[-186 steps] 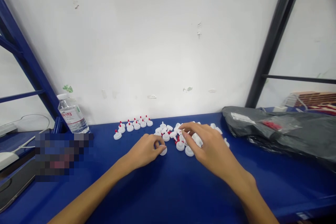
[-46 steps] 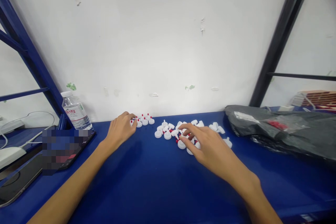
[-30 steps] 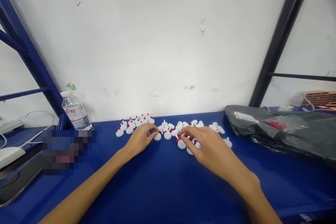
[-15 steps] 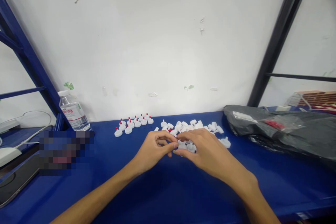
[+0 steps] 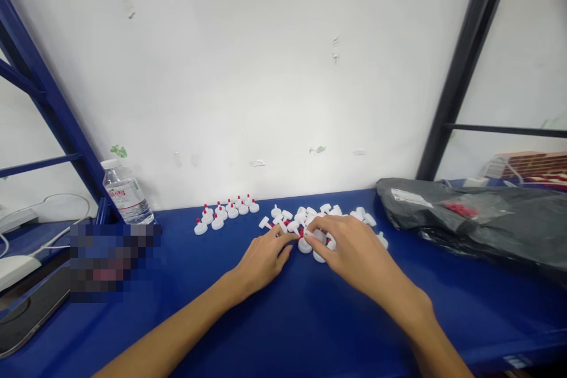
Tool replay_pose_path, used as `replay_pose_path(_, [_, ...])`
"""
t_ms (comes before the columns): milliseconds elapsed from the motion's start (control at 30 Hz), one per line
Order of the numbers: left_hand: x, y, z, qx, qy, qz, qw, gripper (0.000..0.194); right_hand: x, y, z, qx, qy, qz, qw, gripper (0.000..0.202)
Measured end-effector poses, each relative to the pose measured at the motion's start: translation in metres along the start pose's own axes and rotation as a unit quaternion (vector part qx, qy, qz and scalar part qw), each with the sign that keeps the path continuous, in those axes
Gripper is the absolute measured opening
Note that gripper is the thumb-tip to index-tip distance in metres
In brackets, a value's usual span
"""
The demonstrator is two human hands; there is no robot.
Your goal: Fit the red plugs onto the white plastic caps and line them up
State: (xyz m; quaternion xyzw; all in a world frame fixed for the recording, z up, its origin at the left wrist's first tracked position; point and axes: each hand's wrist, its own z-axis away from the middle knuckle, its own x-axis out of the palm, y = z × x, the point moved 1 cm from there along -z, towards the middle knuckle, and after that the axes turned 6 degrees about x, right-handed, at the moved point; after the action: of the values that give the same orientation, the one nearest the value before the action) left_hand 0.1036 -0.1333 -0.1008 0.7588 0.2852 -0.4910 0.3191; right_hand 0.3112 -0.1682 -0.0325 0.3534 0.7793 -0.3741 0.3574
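My left hand (image 5: 263, 257) rests low at the near left side of a pile of white nozzle caps (image 5: 301, 214). Its index finger reaches to a red tip (image 5: 302, 234) on a white cap (image 5: 305, 246), while the thumb stays apart below. Over the front of the pile, my right hand (image 5: 352, 248) has thumb and index finger curled together beside that red tip; what lies between them is hidden. Another white cap (image 5: 319, 256) stands under the right fingers. Small red pieces show among the white caps.
Several white caps with red tips (image 5: 233, 211) stand upright in rows at the back left. A water bottle (image 5: 126, 192) and a dark phone-like device (image 5: 33, 307) are at the left. A grey plastic bag (image 5: 403, 209) with red pieces on it lies at the right.
My left hand has opened from a pinch and moved slightly down and left. My right fingers have shifted a little. Red tips now show on caps in front.
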Motion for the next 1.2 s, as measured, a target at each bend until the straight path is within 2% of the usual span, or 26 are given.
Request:
replay_pose_path(333, [-0.002,-0.002,-0.002,0.007,-0.013,0.013,1.0,0.026,0.003,0.002,0.0,-0.005,0.008,-0.003,1.0,0.015])
replay_pose_path(833, [-0.01,-0.017,0.003,-0.041,0.021,0.07,0.996,0.015,0.006,0.004,-0.001,-0.004,-0.037,-0.029,0.999,0.014])
replay_pose_path(1033, [-0.008,-0.022,0.004,-0.049,0.033,0.065,0.996,0.019,0.007,0.004,-0.001,0.012,-0.047,-0.043,0.998,0.012])
replay_pose_path(1200, [-0.007,-0.024,0.004,-0.056,0.036,0.074,0.995,0.014,0.007,0.003,-0.001,0.023,-0.05,-0.035,0.998,0.011])
